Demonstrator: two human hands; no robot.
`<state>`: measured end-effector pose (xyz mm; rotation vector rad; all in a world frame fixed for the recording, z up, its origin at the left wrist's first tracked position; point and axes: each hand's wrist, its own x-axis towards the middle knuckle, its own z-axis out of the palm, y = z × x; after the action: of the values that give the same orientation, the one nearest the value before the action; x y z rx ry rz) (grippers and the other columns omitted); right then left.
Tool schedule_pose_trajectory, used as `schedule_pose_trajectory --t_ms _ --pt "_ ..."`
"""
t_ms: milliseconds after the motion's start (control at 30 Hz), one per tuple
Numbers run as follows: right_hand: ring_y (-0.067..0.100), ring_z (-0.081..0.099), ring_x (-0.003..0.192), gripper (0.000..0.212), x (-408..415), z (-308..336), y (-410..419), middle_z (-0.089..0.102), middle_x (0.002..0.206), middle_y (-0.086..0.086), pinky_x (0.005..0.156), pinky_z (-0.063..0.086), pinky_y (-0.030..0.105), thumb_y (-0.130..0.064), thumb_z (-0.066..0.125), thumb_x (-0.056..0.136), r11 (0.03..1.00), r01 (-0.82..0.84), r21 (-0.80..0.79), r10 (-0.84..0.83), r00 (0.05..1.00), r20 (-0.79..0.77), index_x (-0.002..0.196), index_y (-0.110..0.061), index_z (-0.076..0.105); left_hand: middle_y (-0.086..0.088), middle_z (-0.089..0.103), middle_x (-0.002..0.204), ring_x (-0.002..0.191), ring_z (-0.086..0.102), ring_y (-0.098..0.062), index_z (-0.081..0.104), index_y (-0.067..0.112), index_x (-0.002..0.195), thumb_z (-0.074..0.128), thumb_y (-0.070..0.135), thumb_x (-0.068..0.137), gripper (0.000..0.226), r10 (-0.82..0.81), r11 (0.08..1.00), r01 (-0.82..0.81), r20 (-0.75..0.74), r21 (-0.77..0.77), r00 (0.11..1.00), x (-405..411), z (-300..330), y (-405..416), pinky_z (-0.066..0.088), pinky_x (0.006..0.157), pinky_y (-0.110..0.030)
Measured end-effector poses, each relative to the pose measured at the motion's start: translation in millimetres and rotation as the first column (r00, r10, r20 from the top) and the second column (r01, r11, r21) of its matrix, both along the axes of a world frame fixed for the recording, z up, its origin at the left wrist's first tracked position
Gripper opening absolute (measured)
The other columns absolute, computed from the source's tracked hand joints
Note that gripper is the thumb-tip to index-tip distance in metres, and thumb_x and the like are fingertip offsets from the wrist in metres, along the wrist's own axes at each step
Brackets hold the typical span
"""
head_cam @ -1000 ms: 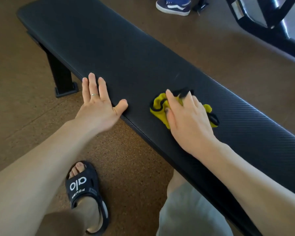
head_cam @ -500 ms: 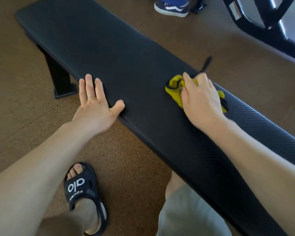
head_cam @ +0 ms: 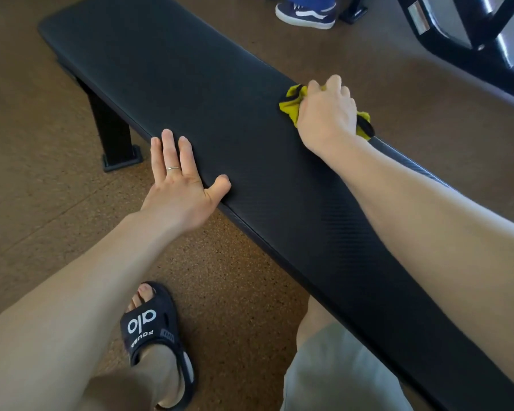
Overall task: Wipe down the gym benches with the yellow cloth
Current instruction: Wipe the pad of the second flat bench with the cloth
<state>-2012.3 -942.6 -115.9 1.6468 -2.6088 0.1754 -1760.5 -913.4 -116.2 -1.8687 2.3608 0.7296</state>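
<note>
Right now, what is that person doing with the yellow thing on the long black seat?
A person is cleaning a black gym bench. Their right hand holds a bunched-up yellow cloth against the pad, near its far edge. Their left hand lies flat on the near edge with fingers straight. Someone else's blue sneaker stands on the floor beyond the bench.

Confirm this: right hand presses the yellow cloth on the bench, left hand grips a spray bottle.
Wrong on the left hand: the head view shows it resting flat on the bench edge, holding nothing. The right hand does press the yellow cloth there.
</note>
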Motion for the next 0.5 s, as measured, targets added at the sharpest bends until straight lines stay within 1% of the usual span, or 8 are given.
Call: schedule_pose_trajectory --t_ms 33,100,167,233,300,367,433,500 --pt "0.04 0.048 0.118 0.04 5 0 11 0.043 0.136 0.02 0.098 0.04 0.047 -0.025 0.034 0.107 1.0 -0.029 -0.001 0.029 1.0 -0.011 0.141 -0.006 0.044 0.0 -0.035 0.163 0.149 -0.035 -0.021 -0.019 0.015 0.159 0.032 0.065 0.098 0.094 0.001 1.0 -0.001 0.003 -0.001 1.0 0 0 0 -0.002 0.125 -0.044" --pt "0.04 0.051 0.112 0.046 19 -2 56 0.046 0.131 0.022 0.094 0.042 0.049 -0.026 0.036 0.107 0.989 -0.144 -0.033 0.142 0.989 -0.045 0.149 -0.007 0.038 0.0 -0.034 0.163 0.149 -0.035 -0.022 -0.018 0.015 0.159 0.032 0.065 0.098 0.093 -0.003 1.0 0.003 0.004 -0.007 1.0 0 0 -1 -0.001 0.125 -0.044" --pt "0.037 0.053 0.099 0.05 42 -2 115 0.05 0.119 0.02 0.085 0.046 0.048 -0.026 0.039 0.106 0.961 -0.267 -0.073 0.265 0.964 -0.031 0.151 -0.007 0.039 0.0 -0.035 0.163 0.149 -0.034 -0.023 -0.018 0.015 0.159 0.031 0.065 0.098 0.093 -0.01 1.0 0.01 0.01 -0.008 1.0 1 -1 -1 -0.001 0.125 -0.045" --pt "0.031 0.053 0.091 0.051 55 0 148 0.05 0.114 0.016 0.08 0.047 0.045 -0.029 0.041 0.105 0.937 -0.345 -0.051 0.344 0.939 -0.011 0.151 -0.007 0.041 -0.001 -0.035 0.163 0.149 -0.035 -0.023 -0.018 0.014 0.159 0.031 0.066 0.099 0.093 -0.018 1.0 0.018 0.012 -0.005 1.0 2 -2 -2 0.0 0.125 -0.046" --pt "0.03 0.053 0.095 0.052 58 0 141 0.05 0.119 0.015 0.082 0.046 0.044 -0.031 0.04 0.105 0.924 -0.381 -0.029 0.381 0.925 0.009 0.152 -0.009 0.039 -0.001 -0.036 0.163 0.149 -0.035 -0.023 -0.018 0.014 0.159 0.032 0.065 0.099 0.093 -0.018 1.0 0.018 -0.006 0.004 1.0 3 -2 -2 0.0 0.125 -0.046" --pt "0.032 0.053 0.106 0.052 65 3 106 0.048 0.129 0.016 0.088 0.044 0.044 -0.032 0.036 0.107 0.912 -0.41 -0.023 0.41 0.912 -0.006 0.154 -0.01 0.035 -0.001 -0.035 0.163 0.149 -0.035 -0.022 -0.016 0.015 0.159 0.035 0.063 0.099 0.093 -0.008 1.0 0.009 -0.027 0.012 1.0 2 -2 -3 -0.002 0.125 -0.046" --pt "0.032 0.052 0.112 0.051 77 3 73 0.044 0.137 0.016 0.09 0.043 0.042 -0.032 0.033 0.108 0.914 -0.407 0.009 0.407 0.913 -0.024 0.155 -0.011 0.032 -0.001 -0.033 0.164 0.15 -0.033 -0.022 -0.014 0.015 0.16 0.036 0.062 0.099 0.092 -0.005 1.0 0.005 -0.03 0.011 1.0 2 -1 -3 -0.003 0.126 -0.045" --pt "0.032 0.051 0.114 0.051 86 8 70 0.043 0.139 0.016 0.091 0.043 0.041 -0.031 0.033 0.108 0.918 -0.398 0.008 0.398 0.917 -0.022 0.155 -0.012 0.031 -0.001 -0.03 0.165 0.151 -0.03 -0.021 -0.012 0.017 0.161 0.036 0.063 0.1 0.09 -0.01 1.0 0.01 -0.018 -0.004 1.0 7 1 -2 -0.002 0.126 -0.045"
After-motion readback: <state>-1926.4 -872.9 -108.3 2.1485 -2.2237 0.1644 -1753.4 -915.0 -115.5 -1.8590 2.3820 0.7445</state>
